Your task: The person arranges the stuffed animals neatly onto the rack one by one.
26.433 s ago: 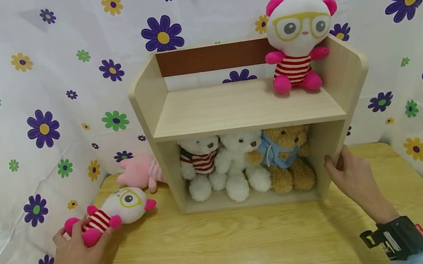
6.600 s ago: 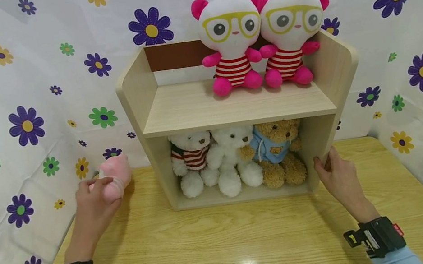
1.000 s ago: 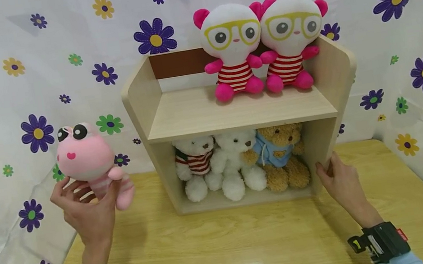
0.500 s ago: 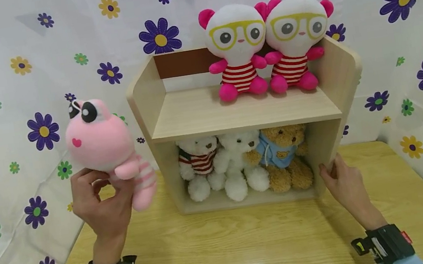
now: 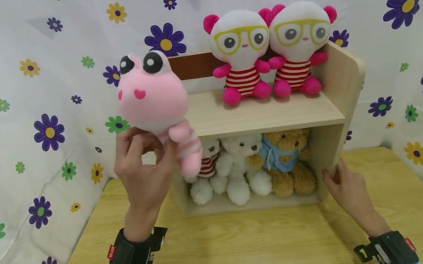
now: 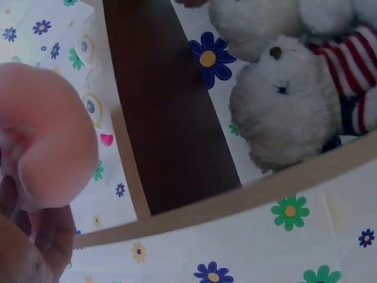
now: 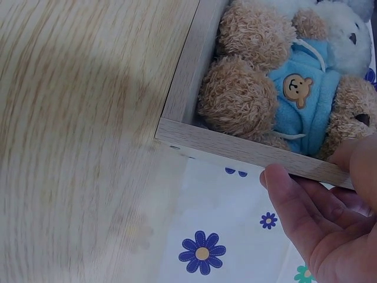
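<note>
In the head view my left hand (image 5: 144, 165) grips a pink plush frog (image 5: 154, 95) with big black eyes around its striped body. It holds the toy up in front of the left part of a wooden shelf (image 5: 267, 119), hiding that side panel. My right hand (image 5: 349, 191) pinches the shelf's right side panel low down; the right wrist view shows the thumb inside and fingers (image 7: 288, 206) outside the edge. Two plush pandas with yellow glasses, a left panda (image 5: 242, 59) and a right panda (image 5: 301, 48), sit side by side on the upper shelf.
The lower compartment holds a white bear in a striped sweater (image 5: 208, 164), a plain white bear (image 5: 238, 164) and a brown bear in a blue hoodie (image 5: 283, 158). The shelf stands on a wooden table (image 5: 221, 249), before a flower-printed cloth (image 5: 73, 57).
Earlier a panda and the frog lay left of the shelf; that panda now sits on the upper shelf. My left hand has raised the frog and moved it rightward. The right hand keeps its grip.
</note>
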`<state>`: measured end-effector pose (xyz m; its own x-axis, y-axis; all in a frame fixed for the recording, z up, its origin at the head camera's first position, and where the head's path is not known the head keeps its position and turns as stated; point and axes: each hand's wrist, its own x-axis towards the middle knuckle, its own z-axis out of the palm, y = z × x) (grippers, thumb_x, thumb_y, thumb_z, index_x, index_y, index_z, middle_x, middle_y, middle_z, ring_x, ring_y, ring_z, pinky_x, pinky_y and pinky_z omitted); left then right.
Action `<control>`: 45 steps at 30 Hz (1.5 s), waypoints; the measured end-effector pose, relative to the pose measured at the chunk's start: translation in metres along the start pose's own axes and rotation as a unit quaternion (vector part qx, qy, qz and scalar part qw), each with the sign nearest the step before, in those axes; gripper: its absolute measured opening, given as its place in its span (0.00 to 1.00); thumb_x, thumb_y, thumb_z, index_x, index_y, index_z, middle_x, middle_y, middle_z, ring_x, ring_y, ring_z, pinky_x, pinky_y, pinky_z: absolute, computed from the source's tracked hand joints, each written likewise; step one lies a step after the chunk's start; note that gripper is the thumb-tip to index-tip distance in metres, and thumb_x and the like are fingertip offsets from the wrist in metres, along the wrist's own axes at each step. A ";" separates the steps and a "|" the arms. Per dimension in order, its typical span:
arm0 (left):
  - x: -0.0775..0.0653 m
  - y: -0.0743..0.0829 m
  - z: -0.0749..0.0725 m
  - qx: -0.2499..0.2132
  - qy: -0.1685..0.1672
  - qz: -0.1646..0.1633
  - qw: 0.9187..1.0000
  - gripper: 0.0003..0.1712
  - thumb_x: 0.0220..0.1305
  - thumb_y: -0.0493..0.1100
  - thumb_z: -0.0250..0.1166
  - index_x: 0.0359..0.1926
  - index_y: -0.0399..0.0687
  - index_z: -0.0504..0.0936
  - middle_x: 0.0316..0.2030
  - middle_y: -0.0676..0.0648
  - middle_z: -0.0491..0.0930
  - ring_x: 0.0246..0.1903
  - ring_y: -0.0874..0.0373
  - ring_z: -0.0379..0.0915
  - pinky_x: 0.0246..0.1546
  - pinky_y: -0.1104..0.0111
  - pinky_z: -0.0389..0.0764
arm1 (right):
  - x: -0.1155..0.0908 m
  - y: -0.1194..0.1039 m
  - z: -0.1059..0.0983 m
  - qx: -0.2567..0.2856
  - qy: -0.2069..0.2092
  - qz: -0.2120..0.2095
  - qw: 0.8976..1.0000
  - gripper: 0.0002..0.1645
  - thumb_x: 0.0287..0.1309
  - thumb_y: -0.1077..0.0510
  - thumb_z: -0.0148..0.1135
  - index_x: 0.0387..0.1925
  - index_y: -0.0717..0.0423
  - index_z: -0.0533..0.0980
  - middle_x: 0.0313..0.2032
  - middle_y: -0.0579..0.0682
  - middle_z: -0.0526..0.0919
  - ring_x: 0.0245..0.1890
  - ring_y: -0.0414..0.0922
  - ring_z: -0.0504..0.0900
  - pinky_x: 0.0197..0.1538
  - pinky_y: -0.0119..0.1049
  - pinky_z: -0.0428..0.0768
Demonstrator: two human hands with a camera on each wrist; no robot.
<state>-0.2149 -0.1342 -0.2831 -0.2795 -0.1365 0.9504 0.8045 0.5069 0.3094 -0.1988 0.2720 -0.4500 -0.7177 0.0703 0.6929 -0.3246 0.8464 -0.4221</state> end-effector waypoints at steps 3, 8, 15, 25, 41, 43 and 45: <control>0.010 0.000 0.014 -0.009 -0.001 -0.001 1.000 0.17 0.59 0.43 0.75 0.25 0.32 0.80 0.39 0.31 0.74 0.34 0.49 0.75 0.38 0.75 0.75 | 0.000 0.000 -0.001 -0.003 0.003 -0.004 1.000 0.12 0.58 0.68 0.67 0.40 0.66 0.73 0.17 0.50 0.74 0.14 0.30 0.63 0.17 0.25 0.62; 0.022 -0.007 0.033 0.013 -0.014 -0.013 1.000 0.19 0.59 0.45 0.76 0.26 0.31 0.82 0.41 0.34 0.75 0.39 0.49 0.78 0.42 0.73 0.77 | 0.000 0.001 -0.001 -0.003 0.003 -0.003 1.000 0.11 0.58 0.68 0.67 0.40 0.66 0.73 0.17 0.50 0.74 0.15 0.29 0.63 0.17 0.25 0.62; 0.036 -0.012 0.054 0.043 -0.019 -0.038 0.998 0.20 0.61 0.46 0.75 0.27 0.32 0.83 0.43 0.36 0.76 0.42 0.51 0.76 0.38 0.67 0.79 | 0.000 0.003 -0.001 -0.003 0.006 -0.011 1.000 0.12 0.57 0.69 0.68 0.40 0.67 0.73 0.17 0.51 0.74 0.15 0.29 0.62 0.16 0.24 0.61; 0.044 -0.012 0.078 0.182 -0.075 -0.055 0.979 0.20 0.68 0.47 0.70 0.41 0.29 0.87 0.50 0.38 0.78 0.48 0.48 0.80 0.50 0.59 0.84 | 0.001 0.003 0.002 0.005 0.003 -0.007 1.000 0.14 0.58 0.68 0.67 0.44 0.68 0.74 0.17 0.52 0.76 0.15 0.31 0.64 0.16 0.24 0.63; 0.042 -0.023 0.082 0.236 -0.157 -0.071 0.956 0.16 0.70 0.43 0.66 0.52 0.36 0.84 0.51 0.36 0.76 0.47 0.41 0.71 0.47 0.54 0.79 | -0.002 0.001 0.001 0.002 0.004 0.001 1.000 0.14 0.57 0.69 0.68 0.44 0.69 0.74 0.17 0.51 0.77 0.15 0.30 0.65 0.16 0.24 0.63; 0.040 -0.017 0.080 0.247 -0.170 -0.067 0.952 0.15 0.71 0.43 0.65 0.52 0.39 0.84 0.48 0.36 0.78 0.42 0.40 0.71 0.41 0.53 0.77 | -0.002 0.001 0.001 0.001 0.009 -0.004 1.000 0.14 0.57 0.69 0.68 0.43 0.69 0.75 0.17 0.52 0.77 0.15 0.30 0.66 0.16 0.24 0.64; 0.038 -0.012 0.078 0.252 -0.192 -0.063 0.947 0.14 0.72 0.45 0.64 0.52 0.41 0.83 0.46 0.35 0.78 0.40 0.39 0.71 0.38 0.53 0.76 | -0.002 0.002 0.002 0.000 0.012 -0.006 1.000 0.14 0.56 0.69 0.68 0.43 0.69 0.75 0.17 0.52 0.77 0.15 0.31 0.66 0.16 0.24 0.64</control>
<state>-0.2761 -0.0793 -0.2530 -0.6033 0.0474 0.7961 0.4278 0.8617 0.2728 -0.1986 0.2722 -0.4533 -0.6985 0.0726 0.7120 -0.3337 0.8470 -0.4138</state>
